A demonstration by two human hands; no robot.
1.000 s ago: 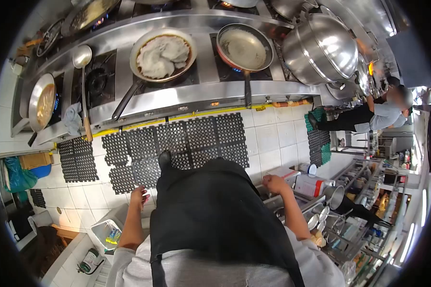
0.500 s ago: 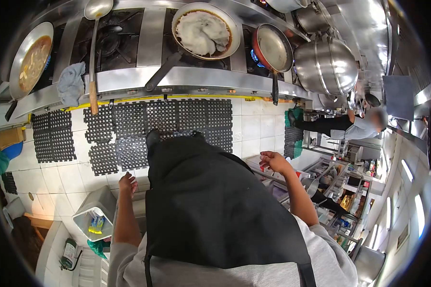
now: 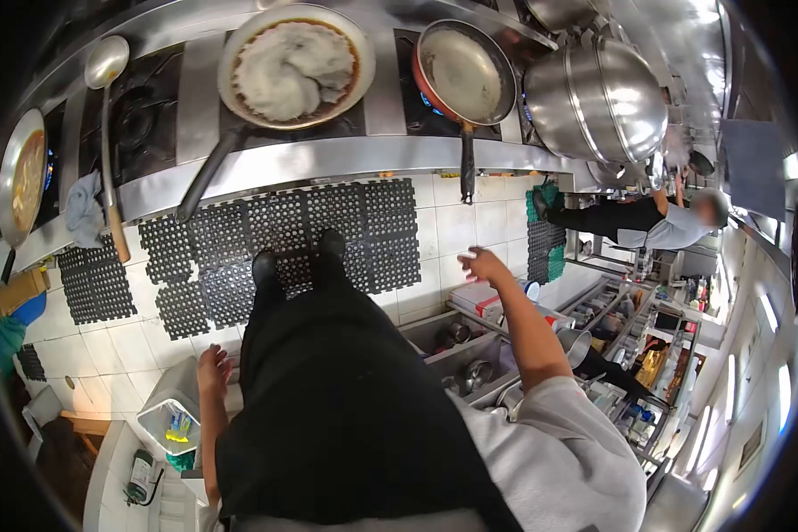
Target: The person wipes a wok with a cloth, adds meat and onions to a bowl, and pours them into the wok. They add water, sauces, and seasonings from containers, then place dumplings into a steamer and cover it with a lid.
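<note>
My right hand [image 3: 482, 265] hangs in the air below the red frying pan [image 3: 463, 73], fingers loosely bent and apart, holding nothing. The pan's black handle points toward me, with a gap between it and the hand; a pale layer covers its base over a blue flame. My left hand [image 3: 214, 369] is low at my side near the grey bin [image 3: 162, 403], fingers slack, with nothing visible in it. A large frying pan [image 3: 361, 58] holds a white mass ringed by dark brown liquid. To its left lie a long-handled ladle [image 3: 106, 115] and a grey cloth [image 3: 84, 211].
Another pan [image 3: 12, 182] with brown liquid food sits far left over a flame. Large steel bowls [image 3: 594, 99] stand right of the red pan. Black rubber mats [image 3: 275, 230] cover the floor. A co-worker [image 3: 656, 222] stands farther right; a sink counter [image 3: 457, 355] is behind me.
My view has shifted toward the red pan and the steel bowls, so the stove items sit farther left. My right hand has moved a little nearer the stove. Both my feet now show.
</note>
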